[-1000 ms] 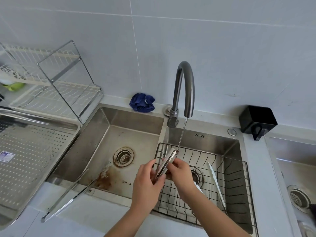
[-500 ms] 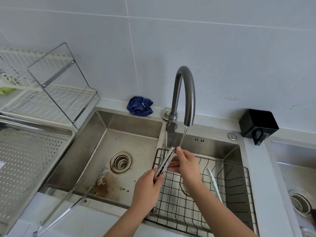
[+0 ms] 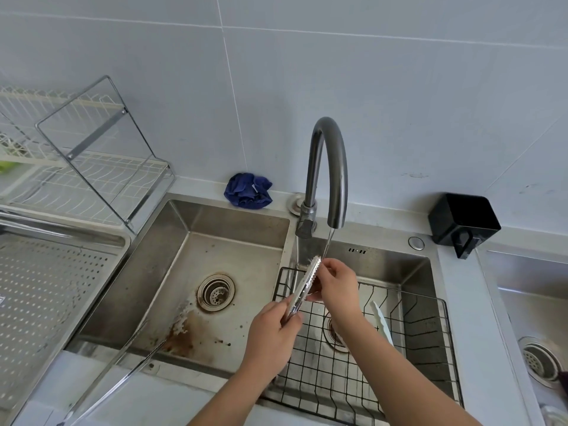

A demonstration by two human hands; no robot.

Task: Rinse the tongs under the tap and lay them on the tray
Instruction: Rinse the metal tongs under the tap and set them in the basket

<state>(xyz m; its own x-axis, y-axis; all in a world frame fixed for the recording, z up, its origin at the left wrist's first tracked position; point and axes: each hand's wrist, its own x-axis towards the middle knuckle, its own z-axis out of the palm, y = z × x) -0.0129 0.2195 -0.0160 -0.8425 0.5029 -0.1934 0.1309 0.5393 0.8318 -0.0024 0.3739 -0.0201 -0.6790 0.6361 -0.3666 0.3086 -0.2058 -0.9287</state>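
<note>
Short metal tongs (image 3: 304,282) with toothed tips point up into the thin stream of water falling from the grey tap (image 3: 328,167). My left hand (image 3: 273,330) grips their lower handle end. My right hand (image 3: 336,282) pinches the toothed upper part between thumb and fingers, just under the stream. Both hands hover over the black wire basket (image 3: 424,330) in the right sink basin. The perforated steel tray (image 3: 46,296) lies on the counter at the far left.
A second, long pair of tongs (image 3: 123,370) leans over the front edge of the left basin (image 3: 215,272). A white utensil (image 3: 382,321) lies in the basket. A blue cloth (image 3: 248,190), a dish rack (image 3: 76,167) and a black holder (image 3: 464,222) stand along the wall.
The tongs and both hands have risen a little closer to the spout. My right hand has slid up the tongs toward the toothed tip. The camera has tilted slightly.
</note>
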